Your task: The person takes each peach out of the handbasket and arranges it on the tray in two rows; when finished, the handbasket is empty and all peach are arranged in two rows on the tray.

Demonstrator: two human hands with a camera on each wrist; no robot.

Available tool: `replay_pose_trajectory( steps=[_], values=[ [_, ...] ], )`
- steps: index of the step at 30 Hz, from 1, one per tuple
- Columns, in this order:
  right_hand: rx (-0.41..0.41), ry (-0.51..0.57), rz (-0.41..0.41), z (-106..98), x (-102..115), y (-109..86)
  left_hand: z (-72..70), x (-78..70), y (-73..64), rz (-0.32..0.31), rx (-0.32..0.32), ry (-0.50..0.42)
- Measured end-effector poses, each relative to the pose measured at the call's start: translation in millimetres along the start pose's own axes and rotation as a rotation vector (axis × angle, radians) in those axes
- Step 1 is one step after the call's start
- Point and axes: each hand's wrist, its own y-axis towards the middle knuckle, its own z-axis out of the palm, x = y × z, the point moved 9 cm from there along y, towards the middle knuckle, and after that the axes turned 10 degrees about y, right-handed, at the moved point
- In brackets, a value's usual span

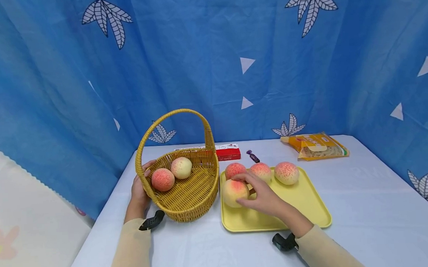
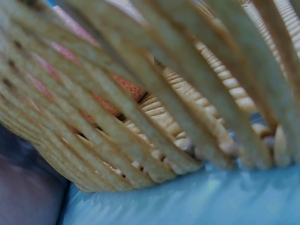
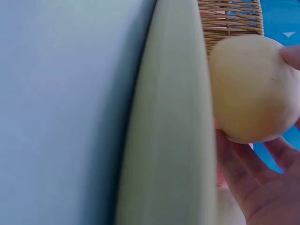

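A yellow-and-pink peach (image 1: 235, 193) is in my right hand (image 1: 261, 196), held between thumb and fingers over the left side of a yellow tray (image 1: 294, 214). The right wrist view shows the pale underside of this peach (image 3: 255, 89) and the fingers round it. Three more peaches lie along the tray's back, one of them a red peach (image 1: 235, 170). My left hand (image 1: 140, 192) holds the left side of a wicker basket (image 1: 189, 213) with a tall handle; its thumb is hidden. Inside the basket sit a red peach (image 1: 163, 179) and a pale peach (image 1: 181, 168).
Behind the basket lies a red box (image 1: 228, 153), partly hidden. A purple-wrapped candy (image 1: 253, 156) is behind the tray. An orange food packet (image 1: 315, 146) lies at the back right. Blue curtain (image 1: 210, 69) hangs round the white table (image 1: 191, 251).
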Motion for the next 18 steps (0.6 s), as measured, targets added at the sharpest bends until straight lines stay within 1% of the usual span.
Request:
replay_pose_trajectory(
  steps=[6, 11, 15, 18],
  values=[
    [0.053, -0.011, 0.063, 5, -6, -1.7, 2.1, -6.4, -4.9, -0.004, -0.002, 0.006],
    [0.090, -0.019, 0.074, 8, -9, -2.4, 3.0, -9.3, -7.5, -0.003, -0.005, 0.004],
    [0.117, -0.015, 0.093, 8, -12, -3.9, 2.3, -7.0, -5.3, 0.002, 0.000, 0.000],
    [0.139, 0.005, 0.121, 9, -15, -4.9, 0.4, -2.1, -1.5, -0.002, -0.005, 0.008]
  ],
)
